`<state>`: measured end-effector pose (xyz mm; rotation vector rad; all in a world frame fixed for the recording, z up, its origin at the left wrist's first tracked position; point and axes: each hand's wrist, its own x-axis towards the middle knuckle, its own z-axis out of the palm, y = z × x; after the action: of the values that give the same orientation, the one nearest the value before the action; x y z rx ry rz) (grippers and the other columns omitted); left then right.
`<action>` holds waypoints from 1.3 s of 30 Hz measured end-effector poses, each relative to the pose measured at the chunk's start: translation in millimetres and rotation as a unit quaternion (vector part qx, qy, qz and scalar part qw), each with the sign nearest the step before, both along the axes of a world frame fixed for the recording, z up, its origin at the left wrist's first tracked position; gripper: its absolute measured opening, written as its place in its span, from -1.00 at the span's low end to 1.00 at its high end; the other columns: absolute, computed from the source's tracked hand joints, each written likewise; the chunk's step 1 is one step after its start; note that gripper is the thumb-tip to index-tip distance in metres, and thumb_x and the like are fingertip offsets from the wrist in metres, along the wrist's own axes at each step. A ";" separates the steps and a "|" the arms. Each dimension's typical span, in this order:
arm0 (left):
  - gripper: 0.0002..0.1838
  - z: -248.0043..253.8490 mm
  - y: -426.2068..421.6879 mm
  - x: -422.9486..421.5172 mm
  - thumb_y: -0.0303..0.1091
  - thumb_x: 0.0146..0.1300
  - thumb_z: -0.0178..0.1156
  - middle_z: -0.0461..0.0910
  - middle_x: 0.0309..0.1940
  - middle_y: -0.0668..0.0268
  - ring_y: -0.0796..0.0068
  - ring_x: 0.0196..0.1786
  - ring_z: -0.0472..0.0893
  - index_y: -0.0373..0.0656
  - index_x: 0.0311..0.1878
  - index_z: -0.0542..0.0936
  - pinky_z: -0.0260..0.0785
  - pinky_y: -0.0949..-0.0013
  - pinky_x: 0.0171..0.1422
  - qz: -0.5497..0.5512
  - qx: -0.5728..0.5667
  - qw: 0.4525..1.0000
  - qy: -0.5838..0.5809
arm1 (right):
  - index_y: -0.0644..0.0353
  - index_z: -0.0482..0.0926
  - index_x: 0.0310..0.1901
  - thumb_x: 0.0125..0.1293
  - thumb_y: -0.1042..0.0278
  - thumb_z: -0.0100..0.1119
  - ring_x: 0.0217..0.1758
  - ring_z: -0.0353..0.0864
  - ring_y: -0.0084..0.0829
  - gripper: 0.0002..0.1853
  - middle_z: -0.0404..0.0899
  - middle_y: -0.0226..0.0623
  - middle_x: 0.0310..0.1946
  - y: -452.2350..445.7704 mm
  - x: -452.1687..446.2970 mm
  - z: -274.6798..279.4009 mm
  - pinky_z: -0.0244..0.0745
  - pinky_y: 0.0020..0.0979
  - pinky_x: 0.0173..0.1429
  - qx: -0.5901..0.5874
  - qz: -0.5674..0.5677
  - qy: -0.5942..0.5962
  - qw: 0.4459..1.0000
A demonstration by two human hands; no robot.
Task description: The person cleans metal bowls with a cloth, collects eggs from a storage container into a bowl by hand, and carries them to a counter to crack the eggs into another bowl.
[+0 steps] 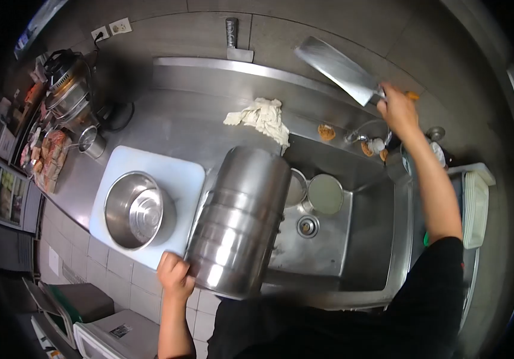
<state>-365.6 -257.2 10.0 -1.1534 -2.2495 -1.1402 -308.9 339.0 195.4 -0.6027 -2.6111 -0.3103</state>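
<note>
Right hand (398, 112), at 2 o'clock, is clasping cleaver (338, 69), blade pointing to 10 o'clock (wall (335, 24) looming close). Left hand (176, 274), at 7 o'clock, is gripping lower edge of tall steel stockpot (242, 221), which is slanting just below centre. Handling is calling for firm wrist, edge facing away from forearm, stockpot steady. Open pot (122, 203) is sitting on cutting board (179, 170) at 9; cloth (263, 116) is lying at 12. Stockpot is blocking part of sink (370, 239).
</note>
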 end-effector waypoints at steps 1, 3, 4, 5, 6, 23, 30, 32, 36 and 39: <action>-0.77 3.9 5.7 -5.6 -0.51 -0.44 0.15 0.30 -0.57 0.18 0.12 -0.50 0.34 -0.21 -0.57 0.37 0.17 0.16 -0.46 -0.021 -0.007 0.999 0.027 | 0.14 0.48 0.14 0.22 0.35 0.20 0.02 0.62 0.09 -0.57 0.64 0.04 -0.04 -27.4 25.8 -15.7 0.51 -0.02 0.08 -0.067 0.012 0.026 0.997; -0.77 23.3 20.3 -17.9 -0.47 -0.41 0.21 0.30 -0.57 0.19 0.12 -0.50 0.36 -0.19 -0.59 0.38 0.19 0.13 -0.46 -0.064 -0.025 0.995 0.075 | 0.21 0.48 0.10 0.25 0.27 0.22 -0.07 0.67 0.10 -0.59 0.66 0.11 -0.17 -69.7 74.1 -68.8 0.53 -0.07 -0.01 -0.255 0.006 0.053 0.965; -0.76 37.5 29.4 -27.0 -0.47 -0.39 0.24 0.30 -0.57 0.20 0.12 -0.50 0.38 -0.19 -0.59 0.38 0.22 0.12 -0.46 -0.086 -0.033 0.990 0.104 | 0.25 0.52 0.02 0.29 0.21 0.22 -0.16 0.69 0.06 -0.64 0.66 0.10 -0.27 -117.6 94.0 -83.3 0.54 -0.11 -0.08 -0.274 -0.013 0.095 0.957; -0.75 52.6 40.5 -35.7 -0.47 -0.33 0.29 0.32 -0.56 0.19 0.12 -0.49 0.40 -0.19 -0.58 0.39 0.25 0.12 -0.45 -0.102 -0.030 0.988 0.111 | 0.27 0.56 -0.12 0.33 0.15 0.21 -0.26 0.70 0.04 -0.69 0.66 0.07 -0.35 -137.0 113.7 -116.3 0.53 -0.12 -0.18 -0.357 -0.061 0.106 0.926; -0.74 69.6 51.4 -44.7 -0.47 -0.27 0.34 0.33 -0.55 0.19 0.11 -0.49 0.43 -0.19 -0.57 0.39 0.28 0.12 -0.43 -0.120 -0.027 0.985 0.121 | 0.29 0.56 -0.25 0.35 0.10 0.21 -0.37 0.69 -0.05 -0.66 0.64 0.02 -0.44 -168.9 130.2 -136.3 0.51 -0.14 -0.27 -0.395 -0.053 0.146 0.905; -0.62 146.8 89.8 -71.4 -0.30 0.09 0.45 0.41 -0.58 0.22 0.14 -0.49 0.47 -0.20 -0.57 0.41 0.31 0.15 -0.41 -0.141 0.009 0.971 0.196 | 0.14 0.53 0.03 0.35 0.24 0.20 -0.22 0.69 0.02 -0.71 0.70 -0.09 -0.24 -385.7 167.2 -132.8 0.58 -0.11 -0.18 -0.323 0.070 0.197 0.923; -0.65 150.4 91.5 -61.6 -0.32 0.08 0.46 0.44 -0.57 0.21 0.14 -0.50 0.47 -0.22 -0.55 0.43 0.31 0.18 -0.42 -0.142 0.015 0.968 0.207 | 0.17 0.54 0.01 0.37 0.25 0.18 -0.17 0.70 0.01 -0.74 0.70 -0.04 -0.22 -386.1 160.2 -133.3 0.60 -0.11 -0.16 -0.360 0.063 0.206 0.908; -0.66 152.1 90.2 -60.3 -0.34 0.08 0.47 0.46 -0.55 0.20 0.14 -0.51 0.47 -0.23 -0.52 0.46 0.30 0.20 -0.42 -0.149 0.023 0.964 0.221 | 0.16 0.54 0.01 0.37 0.24 0.17 -0.17 0.70 0.03 -0.74 0.70 -0.04 -0.23 -382.1 163.8 -132.8 0.60 -0.09 -0.15 -0.374 0.075 0.231 0.895; -0.65 154.6 91.0 -62.7 -0.30 0.06 0.46 0.47 -0.55 0.23 0.14 -0.49 0.51 -0.18 -0.55 0.44 0.33 0.18 -0.42 -0.119 0.010 0.964 0.237 | 0.17 0.54 -0.01 0.39 0.23 0.14 -0.20 0.69 0.07 -0.75 0.70 -0.02 -0.26 -382.4 163.8 -135.9 0.59 -0.04 -0.16 -0.354 0.142 0.346 0.857; -0.61 158.9 92.5 -59.8 -0.28 0.11 0.46 0.45 -0.56 0.21 0.12 -0.52 0.46 -0.22 -0.56 0.42 0.31 0.19 -0.42 -0.105 0.021 0.970 0.220 | 0.15 0.54 -0.01 0.40 0.23 0.12 -0.26 0.69 0.09 -0.76 0.70 -0.02 -0.30 -369.7 160.4 -135.8 0.59 -0.04 -0.18 -0.376 0.073 0.210 0.900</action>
<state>-425.4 -164.6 168.9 -1.4872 -1.7918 -0.8886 -148.5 -30.7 59.6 -0.6140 -2.2607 0.8286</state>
